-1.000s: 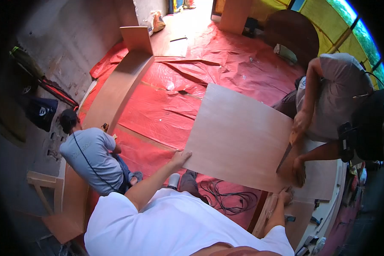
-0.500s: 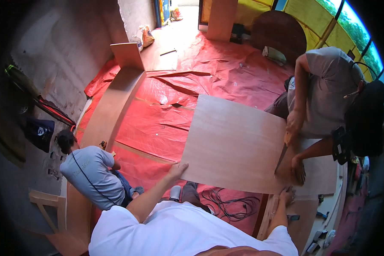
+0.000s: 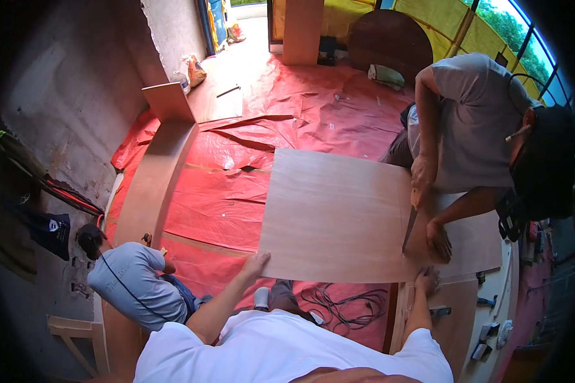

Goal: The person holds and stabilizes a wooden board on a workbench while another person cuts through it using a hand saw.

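Note:
A large thin plywood sheet (image 3: 329, 210) lies flat in front of me, its left part reaching out over the red floor covering. My left hand (image 3: 255, 263) is closed around its near left corner. Along the near edge, farther right, my right hand (image 3: 427, 279) grips the sheet close to the saw line, its fingertips on top. Across from me, a co-worker's hand (image 3: 423, 172) holds a handsaw (image 3: 409, 228) with its blade tip at the plywood. That person's other hand (image 3: 438, 241) presses flat on the sheet right of the blade.
Another person (image 3: 137, 281) crouches at left beside a long curved wooden panel (image 3: 154, 172). Black cable (image 3: 345, 306) lies coiled on the red sheeting (image 3: 217, 210) below the plywood. Tools, including a hammer (image 3: 487, 300), rest on the bench at right. A dark round board (image 3: 390, 41) leans at the back.
My view has turned a little, shifting the scene leftward. The co-worker's saw hand sits slightly differently and the blade stands steeper. Both my hands keep their places on the plywood.

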### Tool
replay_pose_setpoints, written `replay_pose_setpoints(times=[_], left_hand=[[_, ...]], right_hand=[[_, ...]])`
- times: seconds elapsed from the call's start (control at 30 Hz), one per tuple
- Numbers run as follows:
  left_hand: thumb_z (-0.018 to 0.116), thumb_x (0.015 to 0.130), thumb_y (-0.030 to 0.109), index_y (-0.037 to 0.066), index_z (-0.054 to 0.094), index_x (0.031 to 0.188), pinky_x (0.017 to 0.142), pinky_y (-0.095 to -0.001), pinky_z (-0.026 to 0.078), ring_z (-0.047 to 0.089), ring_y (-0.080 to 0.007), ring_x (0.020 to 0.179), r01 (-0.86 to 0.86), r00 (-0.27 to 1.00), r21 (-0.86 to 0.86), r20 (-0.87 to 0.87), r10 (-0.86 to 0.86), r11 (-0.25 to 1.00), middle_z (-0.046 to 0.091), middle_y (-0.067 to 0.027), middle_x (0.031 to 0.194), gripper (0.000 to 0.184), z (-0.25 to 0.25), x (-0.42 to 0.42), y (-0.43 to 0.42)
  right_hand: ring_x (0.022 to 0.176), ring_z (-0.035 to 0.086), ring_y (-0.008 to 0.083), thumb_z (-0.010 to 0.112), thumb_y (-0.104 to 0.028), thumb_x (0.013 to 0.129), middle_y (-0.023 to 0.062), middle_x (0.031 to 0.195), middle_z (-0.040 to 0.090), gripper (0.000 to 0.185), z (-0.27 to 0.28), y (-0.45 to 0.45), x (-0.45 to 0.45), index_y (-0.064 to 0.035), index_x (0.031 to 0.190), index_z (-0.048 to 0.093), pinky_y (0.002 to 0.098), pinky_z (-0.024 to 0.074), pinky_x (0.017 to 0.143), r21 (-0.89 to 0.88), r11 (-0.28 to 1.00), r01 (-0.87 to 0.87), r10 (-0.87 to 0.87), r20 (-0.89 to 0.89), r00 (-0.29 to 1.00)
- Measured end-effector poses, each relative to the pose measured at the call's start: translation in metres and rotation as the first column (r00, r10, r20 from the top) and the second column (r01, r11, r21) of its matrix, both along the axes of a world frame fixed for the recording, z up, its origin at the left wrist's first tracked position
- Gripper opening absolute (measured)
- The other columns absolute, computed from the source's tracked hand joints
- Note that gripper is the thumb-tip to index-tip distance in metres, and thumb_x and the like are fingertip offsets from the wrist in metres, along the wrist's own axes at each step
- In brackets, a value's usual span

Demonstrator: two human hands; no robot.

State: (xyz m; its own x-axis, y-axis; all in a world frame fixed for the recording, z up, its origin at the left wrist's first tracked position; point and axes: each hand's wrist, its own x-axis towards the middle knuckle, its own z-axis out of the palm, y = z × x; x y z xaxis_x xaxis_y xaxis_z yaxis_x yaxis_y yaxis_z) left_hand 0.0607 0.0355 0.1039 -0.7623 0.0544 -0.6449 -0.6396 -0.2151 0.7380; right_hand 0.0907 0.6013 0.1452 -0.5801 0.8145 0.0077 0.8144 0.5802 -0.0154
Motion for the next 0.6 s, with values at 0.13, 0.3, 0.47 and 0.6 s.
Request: replay_pose_setpoints(times=[0.13,0.3,0.47,0.6], left_hand=[[0.053,0.09,0.033,0.001,0.056,0.109,0.072,-0.0314,0.05,0.059,-0.0155,0.083,-0.009,0.999,0.018,-0.05,0.01,1.0,0.061,-0.007,0.096,0.037,-0.022,0.002,0.0],[0.053,0.091,0.035,0.0,0.055,0.111,0.072,-0.0329,0.05,0.058,-0.0163,0.083,-0.032,0.998,0.102,-0.058,0.038,0.994,0.061,-0.0086,0.097,0.041,-0.026,0.002,0.001],[0.052,0.091,0.035,-0.001,0.055,0.11,0.072,-0.0328,0.05,0.058,-0.0159,0.082,-0.013,0.997,0.07,-0.071,0.018,0.997,0.061,-0.008,0.096,0.041,-0.023,0.002,0.001],[0.053,0.091,0.036,0.0,0.055,0.11,0.07,-0.032,0.051,0.059,-0.0153,0.079,0.002,0.999,0.056,-0.052,0.001,0.998,0.061,-0.0072,0.095,0.041,-0.023,0.002,0.0]], right_hand=[[0.129,0.034,0.0327,0.037,-0.051,0.089,0.0141,0.142,0.034,0.053,0.014,-0.01,0.002,-0.0228,0.134,0.044,0.0518,0.0195,0.106,-0.016,1.0,-0.005,0.005,0.05,0.999],[0.129,0.034,0.0326,0.04,-0.049,0.089,0.0137,0.143,0.033,0.052,-0.007,0.01,0.002,-0.0243,0.134,0.043,0.0536,0.0177,0.107,-0.04,0.998,-0.056,0.056,0.009,0.998],[0.129,0.034,0.0324,0.041,-0.047,0.089,0.0133,0.143,0.033,0.05,-0.025,0.021,0.001,-0.0257,0.135,0.043,0.0544,0.0171,0.107,0.009,0.999,-0.039,0.039,-0.016,0.999],[0.131,0.032,0.0313,0.042,-0.046,0.089,0.0126,0.143,0.033,0.05,-0.01,0.012,0.002,-0.0262,0.135,0.042,0.0541,0.0163,0.107,-0.01,1.0,-0.002,0.001,-0.011,1.0]])
